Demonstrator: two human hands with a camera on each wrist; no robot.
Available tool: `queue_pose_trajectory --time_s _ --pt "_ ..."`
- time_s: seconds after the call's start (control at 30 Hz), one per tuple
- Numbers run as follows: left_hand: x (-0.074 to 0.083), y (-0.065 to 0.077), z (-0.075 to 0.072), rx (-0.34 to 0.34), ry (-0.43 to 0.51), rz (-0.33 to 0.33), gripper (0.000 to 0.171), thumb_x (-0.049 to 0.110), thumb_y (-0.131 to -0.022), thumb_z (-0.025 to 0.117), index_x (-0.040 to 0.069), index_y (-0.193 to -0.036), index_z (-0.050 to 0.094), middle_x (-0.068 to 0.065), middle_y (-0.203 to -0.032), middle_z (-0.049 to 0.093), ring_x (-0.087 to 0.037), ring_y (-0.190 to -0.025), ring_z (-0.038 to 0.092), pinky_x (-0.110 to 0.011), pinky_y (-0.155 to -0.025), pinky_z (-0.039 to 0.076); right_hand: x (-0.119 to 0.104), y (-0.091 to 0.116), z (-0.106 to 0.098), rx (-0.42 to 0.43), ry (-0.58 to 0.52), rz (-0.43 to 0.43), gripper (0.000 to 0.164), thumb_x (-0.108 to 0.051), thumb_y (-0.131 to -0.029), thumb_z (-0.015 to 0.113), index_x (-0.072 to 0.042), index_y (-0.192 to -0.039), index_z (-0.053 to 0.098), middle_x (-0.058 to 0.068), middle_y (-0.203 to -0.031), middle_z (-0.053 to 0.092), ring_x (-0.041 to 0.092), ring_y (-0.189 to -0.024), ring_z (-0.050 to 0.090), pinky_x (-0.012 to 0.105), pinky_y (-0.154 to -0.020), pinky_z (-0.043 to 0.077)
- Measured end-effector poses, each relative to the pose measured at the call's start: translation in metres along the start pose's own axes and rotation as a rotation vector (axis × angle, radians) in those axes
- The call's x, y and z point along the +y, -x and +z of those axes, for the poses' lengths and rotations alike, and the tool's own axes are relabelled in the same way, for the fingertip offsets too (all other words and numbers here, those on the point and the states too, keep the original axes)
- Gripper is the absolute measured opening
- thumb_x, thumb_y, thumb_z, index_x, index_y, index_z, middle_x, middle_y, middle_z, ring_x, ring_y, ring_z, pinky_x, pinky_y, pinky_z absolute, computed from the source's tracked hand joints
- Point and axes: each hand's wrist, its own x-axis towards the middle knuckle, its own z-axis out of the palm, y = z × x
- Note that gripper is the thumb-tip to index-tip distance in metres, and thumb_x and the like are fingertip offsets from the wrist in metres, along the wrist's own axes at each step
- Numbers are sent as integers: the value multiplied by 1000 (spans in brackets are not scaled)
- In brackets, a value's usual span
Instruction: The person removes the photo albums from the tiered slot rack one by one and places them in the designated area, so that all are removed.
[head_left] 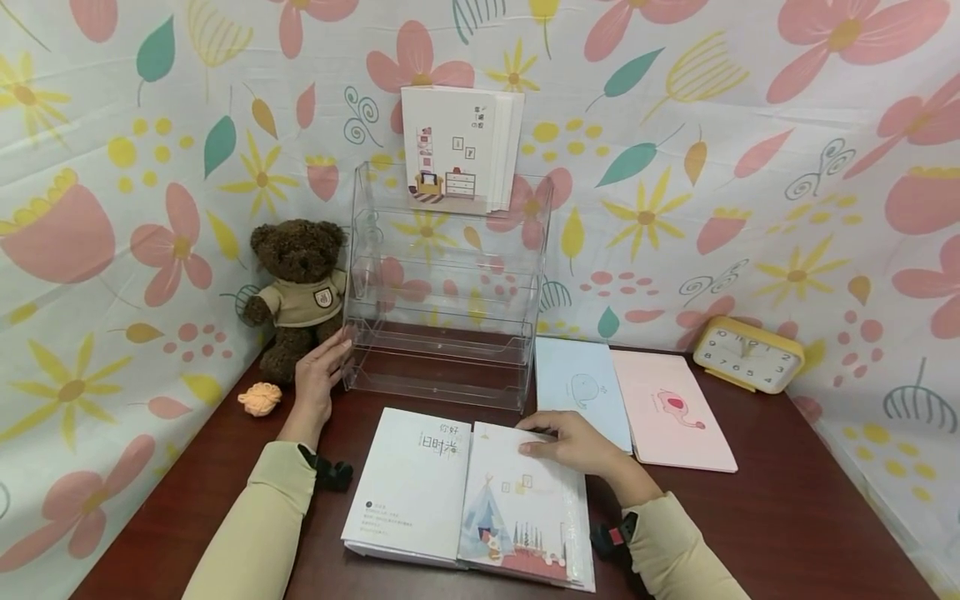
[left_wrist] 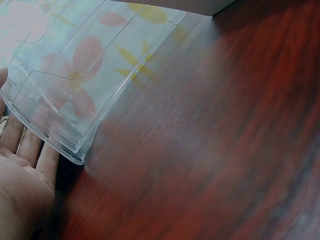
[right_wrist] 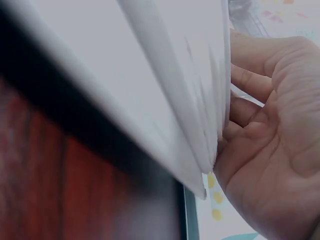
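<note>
An open picture book (head_left: 408, 483) lies on the table, text on its left page and a blue tent drawing on the right. At its upper right edge my right hand (head_left: 573, 442) grips the book, thumb over the page. In the right wrist view that hand (right_wrist: 280, 115) has bent fingers beside a thick fan of pages (right_wrist: 195, 85). My left hand (head_left: 321, 371) rests its fairly straight fingers against the left side of a clear tiered display rack (head_left: 442, 387). The left wrist view has the fingers (left_wrist: 31, 147) at the rack's transparent side panel (left_wrist: 65, 95).
Several white picture books (head_left: 457, 150) stand on the rack's top tier. A brown teddy bear (head_left: 300, 292) and an orange yarn ball (head_left: 259, 399) are at the left. Blue (head_left: 581, 383) and pink (head_left: 675, 408) booklets lie right of the rack, near a yellow clock (head_left: 750, 354).
</note>
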Motion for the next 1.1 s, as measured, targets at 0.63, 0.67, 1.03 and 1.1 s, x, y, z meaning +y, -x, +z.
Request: queue_pose_trajectory --time_s 0.63,0.67,1.03,1.1 --pt "1 1 0 4 -3 1 51 28 -94 75 16 -141 62 4 -135 64 -12 -120 63 -34 -102 48 -5 -1 3 -44 6 11 21 -27 -95 73 -25 -116 72 -9 -109 70 11 -97 66 32 -84 53" --pt "1 1 0 5 -3 2 51 28 -94 75 16 -141 62 4 -135 64 -12 -120 63 -34 -101 48 -5 -1 3 -44 6 11 21 -27 -95 73 -24 -116 72 -9 -109 70 11 -97 66 32 -84 54" --pt "1 1 0 6 15 5 51 28 -93 76 14 -140 63 6 -128 68 -10 -116 65 -29 -94 51 -5 -1 3 -40 35 38 27 -30 -94 74 -20 -118 71 -8 -108 70 10 -93 65 30 -80 53" --pt "0 1 0 6 10 5 51 28 -93 76 14 -140 63 6 -128 68 -9 -115 65 -29 -94 51 -5 0 3 -42 38 37 26 -30 -94 74 -20 -118 71 -7 -107 70 10 -92 65 30 -80 53"
